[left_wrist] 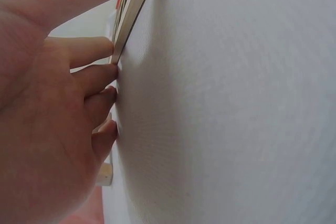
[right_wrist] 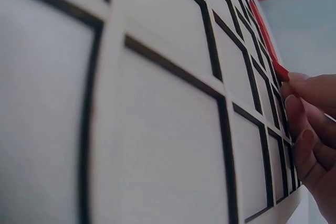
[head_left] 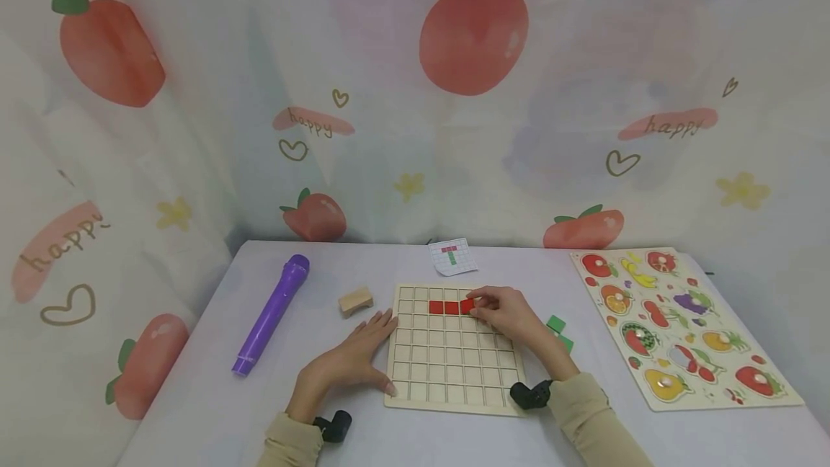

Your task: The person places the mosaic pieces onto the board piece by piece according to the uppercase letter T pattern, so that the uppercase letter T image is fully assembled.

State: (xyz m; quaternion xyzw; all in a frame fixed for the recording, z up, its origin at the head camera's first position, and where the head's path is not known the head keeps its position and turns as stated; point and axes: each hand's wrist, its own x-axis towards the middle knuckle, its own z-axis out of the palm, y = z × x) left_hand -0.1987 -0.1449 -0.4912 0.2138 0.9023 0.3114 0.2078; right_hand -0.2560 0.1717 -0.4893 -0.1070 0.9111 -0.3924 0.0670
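A wooden grid board [head_left: 455, 373] lies in front of me, its cells framed by thin raised strips. Two red square tiles [head_left: 444, 308] sit side by side in its second row from the top. My right hand [head_left: 511, 314] pinches a third red tile [head_left: 466, 306] between thumb and fingers, right beside them; in the right wrist view this tile [right_wrist: 280, 70] appears tilted at the fingertips. Against the board's left edge rests my left hand [head_left: 350, 357], its fingers spread and thumb near the lower corner. The left wrist view shows the fingertips [left_wrist: 108, 95] down by the tabletop.
Green tiles [head_left: 555, 323] lie right of the board, partly behind my right forearm. A pattern card [head_left: 453, 256] with a coloured T lies beyond it. To the left are a wooden block [head_left: 355, 301] and a purple toy microphone [head_left: 272, 316]. A fruit puzzle board [head_left: 681, 330] occupies the right.
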